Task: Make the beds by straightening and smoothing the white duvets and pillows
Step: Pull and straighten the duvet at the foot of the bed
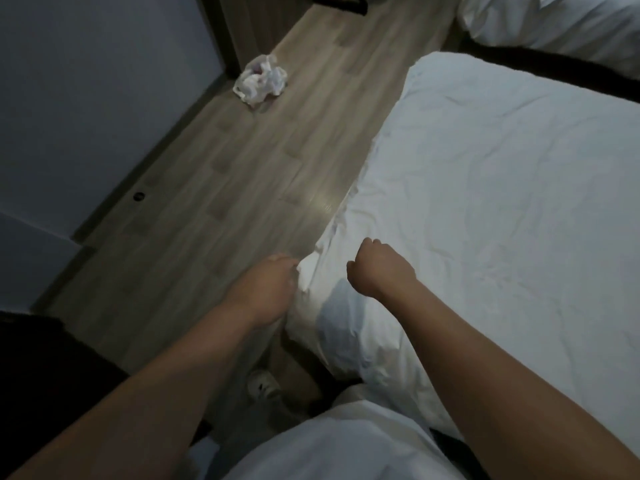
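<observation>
the fingers [289, 264] of the left hand [266, 285] are curled on the edge of the white duvet [502, 188], gripping it. the right hand [381, 268] is closed like a fist upon the duvet; whether cloth is pinched cannot be told. the wrinkled duvet is spread toward 3 o'clock. a crumpled bag [260, 79] is seen at 11 o'clock.

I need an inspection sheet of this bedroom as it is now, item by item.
Surface: wood floor, faint glare.
Job's things: white duvet wrinkled; second bed at top right.
Clutter: crumpled bag on the floor.
Grippers: left hand at the duvet's edge, grip hidden; right hand curled over the duvet, grip unclear.
Cables: nothing seen.
Surroundings: grey wall at left.
</observation>
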